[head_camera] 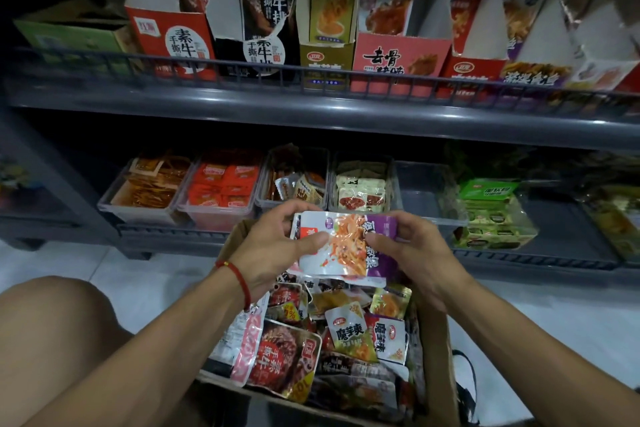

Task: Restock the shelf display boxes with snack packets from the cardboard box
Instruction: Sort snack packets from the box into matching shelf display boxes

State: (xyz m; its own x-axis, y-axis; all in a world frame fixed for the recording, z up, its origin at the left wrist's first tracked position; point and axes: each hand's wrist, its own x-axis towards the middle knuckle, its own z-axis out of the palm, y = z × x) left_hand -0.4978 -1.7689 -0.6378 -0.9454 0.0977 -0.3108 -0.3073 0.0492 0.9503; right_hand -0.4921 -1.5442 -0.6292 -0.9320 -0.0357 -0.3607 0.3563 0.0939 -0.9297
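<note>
Here, both hands hold up one snack packet (pixel 346 246), white and purple with a picture of orange strips, just above the open cardboard box (pixel 437 350); the left hand (pixel 277 250), a red string bracelet (pixel 239 279) on its wrist, pinches the packet's left edge, thumb on the front and fingers curled behind; the right hand (pixel 412 253) has its grip clamped on the packet's right side the same way; below the packet, the cardboard box is heaped with mixed snack packets (pixel 349 329) in red, yellow, white and dark wrappers; beyond the box, the lower shelf (pixel 571 253) carries a row of clear plastic tubs (pixel 214 211) filled with small packets, and the tub (pixel 426 198) nearest the right hand shows a bare bottom; above that, the upper shelf (pixel 311 104) holds upright printed display boxes (pixel 398 59) behind a low rail; left of the box, a bare knee (pixel 52 315) shows over a pale floor (pixel 145 281).
</note>
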